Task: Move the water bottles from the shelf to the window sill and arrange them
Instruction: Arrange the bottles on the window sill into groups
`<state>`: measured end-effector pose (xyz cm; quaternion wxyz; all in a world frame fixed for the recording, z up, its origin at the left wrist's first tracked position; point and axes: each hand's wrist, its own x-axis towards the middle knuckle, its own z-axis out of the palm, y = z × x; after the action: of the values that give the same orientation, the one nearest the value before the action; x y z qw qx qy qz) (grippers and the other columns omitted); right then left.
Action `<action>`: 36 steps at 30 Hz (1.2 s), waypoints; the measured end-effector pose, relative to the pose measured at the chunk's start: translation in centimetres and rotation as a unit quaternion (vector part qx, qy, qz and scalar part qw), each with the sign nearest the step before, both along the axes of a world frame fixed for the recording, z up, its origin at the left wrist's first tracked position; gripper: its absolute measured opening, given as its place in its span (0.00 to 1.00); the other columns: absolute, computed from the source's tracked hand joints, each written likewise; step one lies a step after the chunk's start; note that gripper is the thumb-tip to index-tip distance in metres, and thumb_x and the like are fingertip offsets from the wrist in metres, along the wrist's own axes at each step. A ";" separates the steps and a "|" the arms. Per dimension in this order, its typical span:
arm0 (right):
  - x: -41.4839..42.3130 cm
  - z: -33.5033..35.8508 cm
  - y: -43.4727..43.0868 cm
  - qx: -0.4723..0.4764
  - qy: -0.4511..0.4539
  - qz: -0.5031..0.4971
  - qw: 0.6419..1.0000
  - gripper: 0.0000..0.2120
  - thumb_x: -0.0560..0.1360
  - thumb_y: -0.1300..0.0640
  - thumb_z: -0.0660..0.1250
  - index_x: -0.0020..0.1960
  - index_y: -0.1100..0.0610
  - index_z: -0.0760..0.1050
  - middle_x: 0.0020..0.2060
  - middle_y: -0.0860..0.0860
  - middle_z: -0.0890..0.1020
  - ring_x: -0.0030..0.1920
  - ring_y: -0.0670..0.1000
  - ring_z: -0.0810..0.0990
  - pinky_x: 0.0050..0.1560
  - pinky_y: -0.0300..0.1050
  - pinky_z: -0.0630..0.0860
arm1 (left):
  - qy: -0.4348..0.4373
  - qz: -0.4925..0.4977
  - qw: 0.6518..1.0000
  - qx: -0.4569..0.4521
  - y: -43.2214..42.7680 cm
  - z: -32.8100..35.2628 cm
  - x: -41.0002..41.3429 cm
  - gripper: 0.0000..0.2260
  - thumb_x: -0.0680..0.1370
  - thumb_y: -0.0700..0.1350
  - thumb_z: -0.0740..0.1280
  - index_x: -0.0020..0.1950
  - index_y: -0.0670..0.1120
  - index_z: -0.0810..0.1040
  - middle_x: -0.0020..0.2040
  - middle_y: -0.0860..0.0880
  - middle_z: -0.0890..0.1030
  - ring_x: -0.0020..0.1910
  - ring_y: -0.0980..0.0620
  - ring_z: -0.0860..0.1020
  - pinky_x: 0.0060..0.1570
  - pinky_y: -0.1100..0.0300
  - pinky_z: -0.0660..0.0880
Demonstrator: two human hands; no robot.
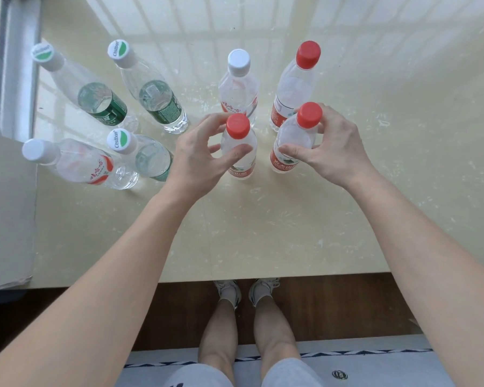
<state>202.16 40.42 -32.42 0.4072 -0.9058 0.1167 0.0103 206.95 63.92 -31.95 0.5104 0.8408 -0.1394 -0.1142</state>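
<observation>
Nearest the camera, at the bottom of the frame, the person's legs and shoes stand against the front edge of the window sill [235, 233], a pale, scuffed slab filling the middle and top of the picture.

Just past centre, both forearms reach to the front row. The left hand [199, 157] is curled around the near red-capped bottle [238, 146], thumb in front and fingers behind; the fingers look loose, so whether it grips or merely steadies I cannot tell. The right hand [333, 146] wraps the right red-capped bottle [294, 141], thumb pressed on its shoulder above the red label, a firmer hold. Both bottles stand upright on the sill, probably being nudged into line with the row behind.

Behind them stand a white-capped bottle [238, 88] and another red-capped one [296, 88], close together.

To the left of the frame, four more bottles form two rows (green labels mostly, one red and white), so like seems grouped with like. At far upper left is the window frame [17, 65].
</observation>
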 end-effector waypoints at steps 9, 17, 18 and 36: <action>0.3 0.6 -0.5 -0.030 0.013 0.032 0.999 0.25 0.68 0.49 0.78 0.61 0.53 0.77 0.55 0.49 0.82 0.56 0.51 0.79 0.56 0.42 0.74 | -0.023 0.036 0.999 -0.013 -0.6 -0.4 0.3 0.20 0.71 0.51 0.78 0.59 0.46 0.79 0.57 0.51 0.80 0.57 0.61 0.78 0.51 0.57 0.82; 0.1 0.4 -0.7 -0.009 0.007 0.022 1.000 0.26 0.66 0.49 0.79 0.61 0.53 0.76 0.53 0.48 0.82 0.54 0.51 0.80 0.54 0.54 0.80 | -0.003 0.010 1.000 0.001 -0.5 -0.4 0.0 0.23 0.70 0.51 0.78 0.60 0.48 0.76 0.58 0.54 0.82 0.60 0.61 0.77 0.58 0.56 0.79; 0.1 0.3 -0.7 -0.006 0.006 0.019 1.000 0.26 0.66 0.49 0.79 0.61 0.52 0.76 0.53 0.48 0.82 0.54 0.51 0.80 0.54 0.53 0.80 | 0.000 0.008 1.000 0.001 -0.5 -0.4 0.0 0.23 0.70 0.51 0.78 0.60 0.48 0.75 0.57 0.55 0.81 0.61 0.60 0.77 0.58 0.55 0.79; -0.7 0.6 -0.9 -0.029 0.020 0.025 0.999 0.25 0.66 0.48 0.77 0.60 0.52 0.77 0.54 0.49 0.81 0.53 0.53 0.80 0.54 0.55 0.79 | -0.008 -0.015 1.000 0.011 -0.5 -0.7 0.1 0.23 0.70 0.45 0.79 0.63 0.50 0.78 0.53 0.62 0.78 0.57 0.62 0.77 0.55 0.66 0.77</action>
<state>201.47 39.49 -31.85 0.3781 -0.9194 0.1028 0.0352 207.08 63.46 -32.64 0.4984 0.8451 -0.1548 -0.1162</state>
